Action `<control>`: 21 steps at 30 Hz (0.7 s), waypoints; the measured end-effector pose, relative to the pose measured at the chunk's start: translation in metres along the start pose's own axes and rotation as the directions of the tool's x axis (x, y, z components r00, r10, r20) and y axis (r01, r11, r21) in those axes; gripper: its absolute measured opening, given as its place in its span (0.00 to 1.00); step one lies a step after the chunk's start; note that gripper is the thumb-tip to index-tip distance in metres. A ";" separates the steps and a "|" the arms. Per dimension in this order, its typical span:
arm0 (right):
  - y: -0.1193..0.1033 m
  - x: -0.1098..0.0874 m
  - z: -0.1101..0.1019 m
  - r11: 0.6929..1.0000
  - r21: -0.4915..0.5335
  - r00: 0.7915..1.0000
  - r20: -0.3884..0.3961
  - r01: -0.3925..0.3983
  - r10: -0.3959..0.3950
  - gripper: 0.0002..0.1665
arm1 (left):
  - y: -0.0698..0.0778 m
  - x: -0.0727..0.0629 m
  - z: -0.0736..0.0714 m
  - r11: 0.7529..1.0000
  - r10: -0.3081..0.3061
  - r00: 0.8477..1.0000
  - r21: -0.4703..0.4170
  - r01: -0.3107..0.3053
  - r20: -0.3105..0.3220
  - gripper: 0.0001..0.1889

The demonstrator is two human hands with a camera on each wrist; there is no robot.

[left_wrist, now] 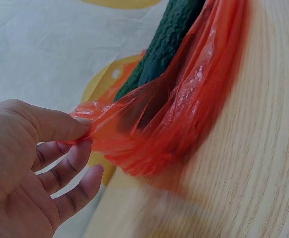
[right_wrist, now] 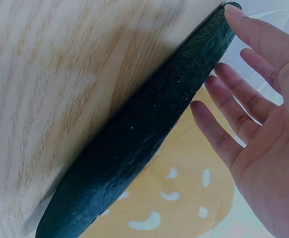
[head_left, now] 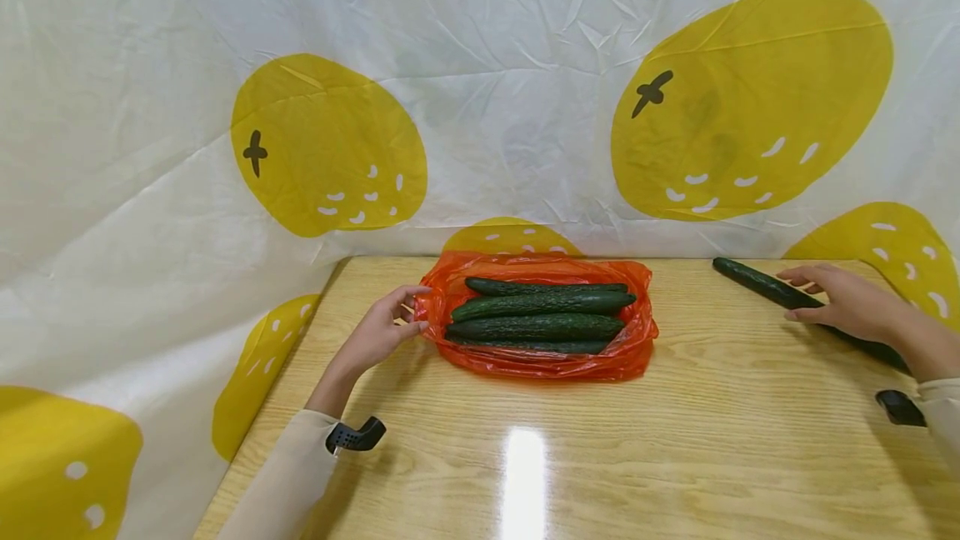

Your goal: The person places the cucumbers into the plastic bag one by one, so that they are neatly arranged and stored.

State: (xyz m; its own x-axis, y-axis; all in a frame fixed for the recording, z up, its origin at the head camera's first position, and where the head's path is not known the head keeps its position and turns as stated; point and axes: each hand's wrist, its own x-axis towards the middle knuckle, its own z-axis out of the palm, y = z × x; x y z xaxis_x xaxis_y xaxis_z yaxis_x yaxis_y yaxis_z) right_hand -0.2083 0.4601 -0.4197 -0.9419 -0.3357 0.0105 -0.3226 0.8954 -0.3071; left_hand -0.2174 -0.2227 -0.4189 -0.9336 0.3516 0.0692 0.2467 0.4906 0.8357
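Note:
A red plastic bag (head_left: 637, 365) lies with its mouth spread wide on the table, several dark green cucumbers (head_left: 540, 327) side by side inside it. My left hand (head_left: 382, 327) pinches the bag's left edge between thumb and forefinger, the other fingers loosely bent, as the left wrist view shows. On the right, a single cucumber (right_wrist: 134, 129) rests slantwise on the wood. Over it is my right hand (head_left: 858, 302), thumb and fingers spread apart on either side, not closed round it.
The light wooden table (head_left: 570, 440) backs onto a white cloth (head_left: 517, 140) printed with large yellow fruit, which also hangs along the left side. A bright reflection marks the table's front middle. Black straps circle both wrists.

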 end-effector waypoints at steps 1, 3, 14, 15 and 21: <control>0.001 0.000 0.000 1.000 0.001 1.000 0.002 -0.006 0.006 0.37 | 0.000 0.000 0.000 1.000 0.001 1.000 -0.001 -0.001 -0.001 0.26; 0.001 0.000 0.001 1.000 0.002 1.000 0.004 -0.018 0.018 0.37 | 0.000 0.000 0.000 1.000 0.004 1.000 -0.002 -0.004 0.000 0.26; 0.003 0.001 0.001 0.999 0.004 0.998 0.049 -0.041 0.041 0.35 | -0.002 0.000 0.000 1.000 0.004 1.000 0.006 -0.004 0.003 0.26; 0.004 0.001 0.001 0.999 0.003 0.998 0.052 -0.040 0.039 0.34 | -0.002 0.000 0.000 1.000 0.005 1.000 0.006 -0.005 0.003 0.26; 0.008 0.003 0.003 1.000 0.004 1.000 0.028 -0.004 0.004 0.26 | -0.001 -0.001 0.000 1.000 -0.002 1.000 0.006 0.002 0.001 0.25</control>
State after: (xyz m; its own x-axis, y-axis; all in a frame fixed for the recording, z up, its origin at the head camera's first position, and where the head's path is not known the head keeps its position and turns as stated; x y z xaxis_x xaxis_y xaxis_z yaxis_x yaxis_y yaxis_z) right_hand -0.2138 0.4655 -0.4253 -0.9403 -0.3400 -0.0179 -0.3179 0.8956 -0.3111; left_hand -0.2172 -0.2237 -0.4194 -0.9339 0.3512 0.0676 0.2468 0.4960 0.8325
